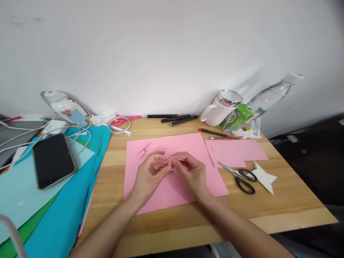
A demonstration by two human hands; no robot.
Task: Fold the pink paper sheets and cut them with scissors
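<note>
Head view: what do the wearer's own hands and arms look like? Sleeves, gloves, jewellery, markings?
Bare, ungloved human left hand and right hand, with slim fingers and no rings visible. The smooth, tapering left forearm and right forearm show no sleeves, watch, bracelets, cables or obvious markings. Fingernail detail is too small to tell.

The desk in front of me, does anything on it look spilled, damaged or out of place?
No spill shows. The white cable sprawls in loose loops beside the phone, and a crumpled wrapper lies by the green carton; both look untidy.
</note>
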